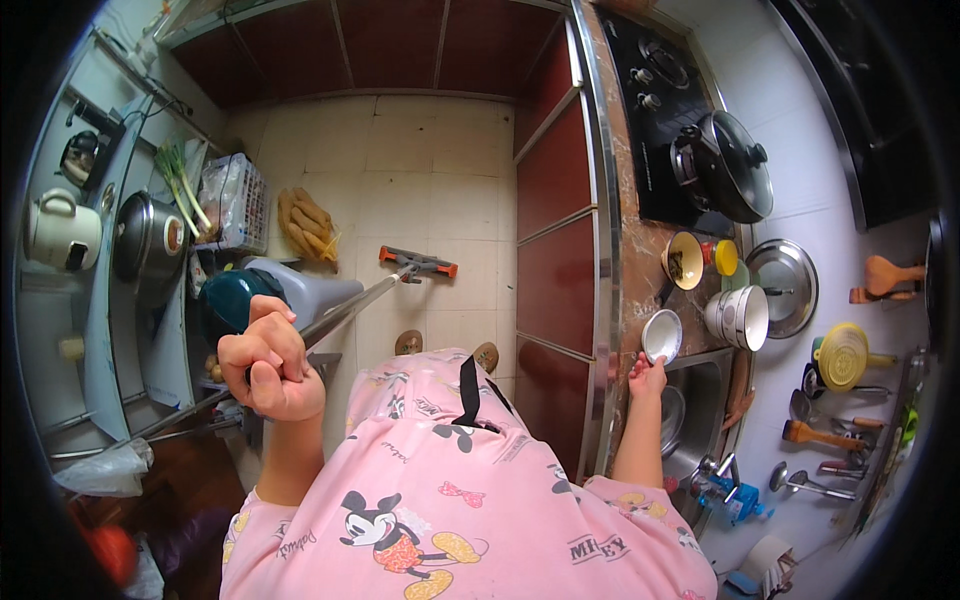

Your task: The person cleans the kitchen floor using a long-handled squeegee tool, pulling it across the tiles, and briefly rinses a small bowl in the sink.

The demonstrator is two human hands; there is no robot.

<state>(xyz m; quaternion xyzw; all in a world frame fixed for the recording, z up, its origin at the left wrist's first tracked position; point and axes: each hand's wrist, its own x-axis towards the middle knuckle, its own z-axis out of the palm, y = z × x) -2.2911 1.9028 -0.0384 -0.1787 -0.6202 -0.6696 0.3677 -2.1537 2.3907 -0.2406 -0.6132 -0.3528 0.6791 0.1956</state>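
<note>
My left hand (274,367) is closed around the metal handle (360,296) of a floor mop. The mop's orange-and-grey head (418,262) rests on the tiled floor ahead of my feet. With my right hand (648,377) I hold a small white bowl (662,337) by its near rim, at the counter beside the sink. The bowl has a patterned edge, and its inside shows no food. Part of the mop handle is hidden behind my left fingers.
Along the right run a stone counter (637,255), a steel sink (697,390), stacked bowls (739,318) and a lidded pan (731,169) on the gas hob (637,127). Left are a shelf with a rice cooker (150,244), a lidded bin (240,296) and a bag of root vegetables (307,225).
</note>
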